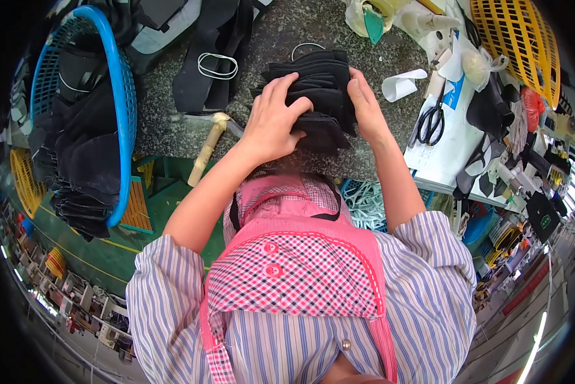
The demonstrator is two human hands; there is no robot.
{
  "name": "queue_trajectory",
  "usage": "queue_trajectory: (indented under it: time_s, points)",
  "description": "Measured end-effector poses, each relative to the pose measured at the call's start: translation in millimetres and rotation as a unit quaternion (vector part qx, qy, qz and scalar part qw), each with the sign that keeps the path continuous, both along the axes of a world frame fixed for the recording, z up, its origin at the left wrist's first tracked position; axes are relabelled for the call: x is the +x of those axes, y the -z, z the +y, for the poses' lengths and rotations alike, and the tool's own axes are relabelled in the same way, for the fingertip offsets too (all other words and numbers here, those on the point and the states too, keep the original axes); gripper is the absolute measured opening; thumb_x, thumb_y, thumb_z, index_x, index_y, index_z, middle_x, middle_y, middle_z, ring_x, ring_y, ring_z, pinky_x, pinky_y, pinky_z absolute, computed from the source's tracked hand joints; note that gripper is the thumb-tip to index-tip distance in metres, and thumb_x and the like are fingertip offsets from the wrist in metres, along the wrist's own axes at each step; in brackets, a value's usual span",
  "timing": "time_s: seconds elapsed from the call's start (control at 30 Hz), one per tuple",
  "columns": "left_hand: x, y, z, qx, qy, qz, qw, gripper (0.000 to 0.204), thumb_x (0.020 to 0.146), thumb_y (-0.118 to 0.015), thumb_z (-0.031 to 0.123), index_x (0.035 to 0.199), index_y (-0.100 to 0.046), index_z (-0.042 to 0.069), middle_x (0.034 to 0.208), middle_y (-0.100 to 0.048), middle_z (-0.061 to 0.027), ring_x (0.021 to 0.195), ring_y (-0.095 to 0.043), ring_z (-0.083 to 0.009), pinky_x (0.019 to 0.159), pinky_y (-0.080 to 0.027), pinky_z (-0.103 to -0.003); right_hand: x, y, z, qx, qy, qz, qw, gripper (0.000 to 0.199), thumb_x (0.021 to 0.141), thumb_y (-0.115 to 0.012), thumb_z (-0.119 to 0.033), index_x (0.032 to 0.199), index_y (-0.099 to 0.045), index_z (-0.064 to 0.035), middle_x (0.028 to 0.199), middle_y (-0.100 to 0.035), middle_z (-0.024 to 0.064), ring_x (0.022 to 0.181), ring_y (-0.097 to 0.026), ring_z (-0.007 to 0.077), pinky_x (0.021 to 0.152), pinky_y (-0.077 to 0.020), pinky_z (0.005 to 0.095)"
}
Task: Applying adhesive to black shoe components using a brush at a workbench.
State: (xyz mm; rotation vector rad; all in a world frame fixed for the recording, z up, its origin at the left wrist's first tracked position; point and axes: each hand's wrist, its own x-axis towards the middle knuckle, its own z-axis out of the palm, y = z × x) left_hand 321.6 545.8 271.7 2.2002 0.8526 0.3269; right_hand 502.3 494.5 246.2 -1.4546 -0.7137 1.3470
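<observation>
A bundle of black cut pieces (313, 73), soft and sheet-like, lies layered on the speckled table in front of me. My left hand (273, 121) grips its left and near side, the fingers curved over the layers and the thumb by the near pieces (322, 132). Against the bundle's right edge presses my right hand (366, 105), its thumb along the side; some of its fingers are hidden. A white elastic loop (308, 47) shows just behind the bundle. Left of my hands, another white loop (217, 66) rests on long black strips (201, 86).
A wooden-handled tool (207, 150) lies at the table's near edge. On the left stands a blue basket (116, 96) full of black pieces. To the right are a curled white paper (402, 85), black scissors (432, 121) on papers, and a yellow basket (524, 41).
</observation>
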Motion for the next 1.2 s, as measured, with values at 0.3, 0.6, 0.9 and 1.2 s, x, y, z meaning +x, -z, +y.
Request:
queue_trajectory:
  time_s: [0.3, 0.6, 0.9, 1.2]
  points:
    - [-2, 0, -1, 0.028, -0.016, 0.032, 0.999, 0.073, 0.043, -0.076, 0.015, 0.108, -0.042, 0.012, 0.1, -0.044, -0.0075, 0.098, -0.043, -0.0244, 0.085, -0.03, -0.041, 2, -7, 10, -0.036, -0.081, -0.042, 0.995, 0.037, 0.079, -0.057, -0.023, 0.106, -0.051, 0.0025, 0.098, -0.056, 0.0066, 0.086, -0.051, 0.0098, 0.077, -0.0407, 0.0234]
    - [-16, -8, -37, 0.075, 0.071, -0.092, 0.99, 0.056, 0.043, -0.069, 0.006, 0.093, -0.045, 0.007, 0.106, -0.049, -0.011, 0.093, -0.049, -0.0284, 0.075, -0.037, -0.036, 1, 12, 19, -0.003, -0.01, -0.145, 0.989, 0.026, 0.075, -0.062, -0.023, 0.086, -0.06, 0.0008, 0.072, -0.061, 0.004, 0.065, -0.053, 0.0076, 0.06, -0.0438, 0.0235]
    - [-15, -34, -7, -0.113, 0.077, -0.084, 0.987, 0.064, 0.047, -0.073, 0.02, 0.103, -0.045, 0.007, 0.101, -0.05, -0.0065, 0.095, -0.048, -0.0241, 0.082, -0.03, -0.036, 24, 3, 2, 0.046, -0.122, -0.168, 0.977, 0.031, 0.074, -0.058, -0.017, 0.099, -0.053, 0.0011, 0.091, -0.058, 0.0049, 0.083, -0.053, 0.0116, 0.076, -0.0409, 0.0248]
    - [2, -14, 11, 0.016, 0.054, -0.066, 0.996, 0.066, 0.046, -0.072, 0.016, 0.108, -0.049, 0.017, 0.096, -0.052, -0.0022, 0.091, -0.05, -0.0208, 0.077, -0.033, -0.036, 10, -40, -6, 0.053, -0.241, -0.2, 0.948, 0.107, 0.038, -0.076, -0.021, 0.128, -0.02, -0.0042, 0.122, -0.037, 0.0152, 0.113, -0.038, 0.0256, 0.095, -0.0288, 0.0326]
